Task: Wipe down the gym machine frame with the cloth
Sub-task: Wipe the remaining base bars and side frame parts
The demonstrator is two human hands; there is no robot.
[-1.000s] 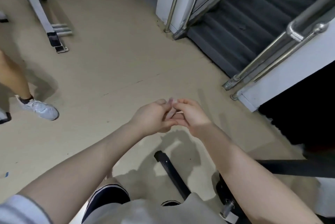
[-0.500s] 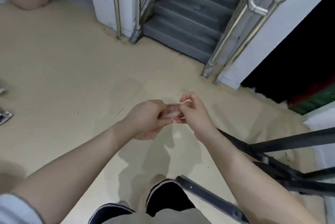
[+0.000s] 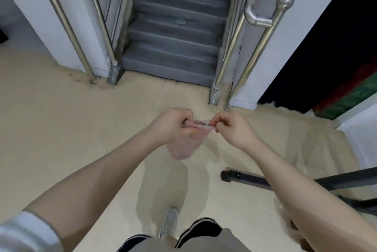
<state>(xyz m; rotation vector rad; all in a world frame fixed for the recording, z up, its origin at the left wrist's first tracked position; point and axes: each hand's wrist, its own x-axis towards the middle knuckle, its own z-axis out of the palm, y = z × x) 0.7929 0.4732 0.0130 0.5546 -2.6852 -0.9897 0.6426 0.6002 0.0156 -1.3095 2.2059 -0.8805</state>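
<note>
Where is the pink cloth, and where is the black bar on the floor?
pink cloth [image 3: 183, 145]: head view, on the loose part hanging below the hands.
black bar [image 3: 242, 178]: head view, on its near end lying on the floor.

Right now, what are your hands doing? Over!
Left hand and right hand both grip the pink cloth, spread between them. Black machine frame low to the right, untouched. Nothing in the way.
</note>
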